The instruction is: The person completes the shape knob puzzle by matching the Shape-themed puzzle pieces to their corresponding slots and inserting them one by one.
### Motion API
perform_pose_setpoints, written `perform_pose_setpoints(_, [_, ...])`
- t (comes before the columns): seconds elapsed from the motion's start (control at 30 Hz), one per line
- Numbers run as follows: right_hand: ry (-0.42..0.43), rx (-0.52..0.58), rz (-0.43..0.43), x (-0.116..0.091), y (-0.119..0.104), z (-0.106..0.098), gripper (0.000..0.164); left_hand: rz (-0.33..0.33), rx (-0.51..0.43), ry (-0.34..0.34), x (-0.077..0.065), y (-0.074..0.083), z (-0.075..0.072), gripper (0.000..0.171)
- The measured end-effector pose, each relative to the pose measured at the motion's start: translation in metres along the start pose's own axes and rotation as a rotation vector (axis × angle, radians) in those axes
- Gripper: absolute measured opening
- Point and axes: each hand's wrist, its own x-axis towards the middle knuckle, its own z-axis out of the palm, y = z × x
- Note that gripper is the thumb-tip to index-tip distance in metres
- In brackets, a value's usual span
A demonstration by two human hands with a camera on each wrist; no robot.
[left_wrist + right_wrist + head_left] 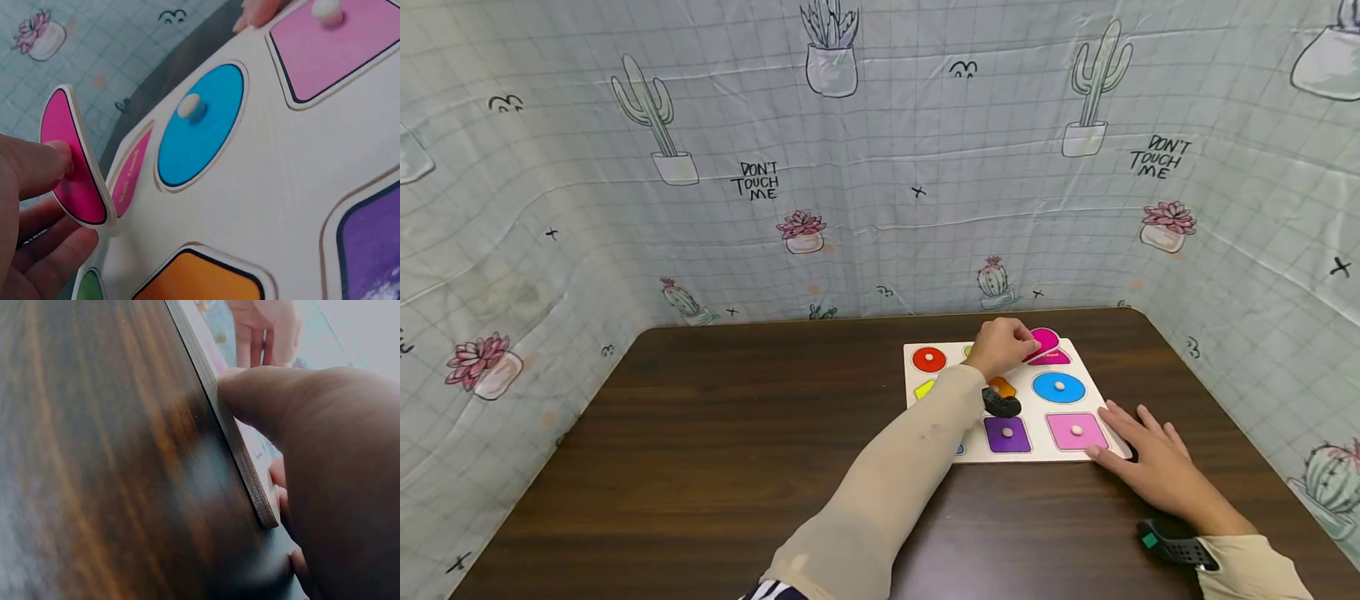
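Observation:
In the head view my left hand (1000, 343) is over the far edge of a white puzzle board (1041, 437), pinching a magenta semicircle puzzle piece (72, 162) by its knob. The piece stands tilted beside its magenta recess (132, 175), which has lettering printed inside. My right hand (1153, 458) rests at the board's near right corner, fingers spread along the side and thumb at the front edge. Closest to it is a pink rectangle piece (1077, 432). Beyond that lies a blue oval piece (1058, 387).
A purple square piece (1007, 434), an orange piece (1002, 387) and a red circle piece (928, 360) sit in the board. My left forearm covers part of the board's left side. Under it is a dark wooden table (700, 450), with a printed cloth (865, 167) hanging behind.

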Motion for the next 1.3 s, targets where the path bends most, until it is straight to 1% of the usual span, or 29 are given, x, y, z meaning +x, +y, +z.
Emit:
perform_pose_setpoints(0.1, [-0.007,-0.007,0.000,-0.001,0.002,0.000,0.077,0.010,0.033,-0.010,0.001,0.002,0.006,0.014])
perform_pose_setpoints(0.17, [-0.008,-0.007,-0.002,-0.001,0.002,0.000,0.077,0.028,0.064,-0.018,0.002,0.004,0.008,0.014])
perform_pose_setpoints(0.3, [-0.001,0.000,-0.009,0.000,0.000,0.000,0.076,0.071,0.126,-0.028,0.005,0.004,0.008,0.014])
perform_pose_setpoints(0.5, [-0.003,0.002,-0.015,0.003,-0.002,-0.001,0.076,0.105,0.208,-0.029,0.014,0.006,0.010,0.014])
perform_pose_setpoints(0.63, [0.002,-0.008,-0.014,0.002,-0.002,-0.002,0.076,0.150,0.269,-0.034,0.015,0.008,0.011,0.013])
perform_pose_setpoints(0.7, [-0.002,-0.010,-0.013,0.002,-0.001,-0.002,0.076,0.161,0.291,-0.027,0.014,0.008,0.012,0.013])
perform_pose_setpoints(0.83, [-0.002,-0.007,-0.018,0.001,-0.001,-0.002,0.075,0.149,0.317,0.002,0.012,0.007,0.016,0.013])
perform_pose_setpoints(1.07, [0.005,-0.004,-0.011,0.000,-0.001,-0.002,0.075,0.124,0.310,0.043,0.007,0.009,0.022,0.012])
perform_pose_setpoints(1.23, [0.000,0.002,-0.013,-0.001,-0.001,-0.003,0.075,0.103,0.325,0.067,0.004,0.010,0.025,0.012])
perform_pose_setpoints(1.3, [0.002,0.000,-0.011,-0.002,-0.001,-0.003,0.075,0.107,0.330,0.069,0.003,0.011,0.027,0.012])
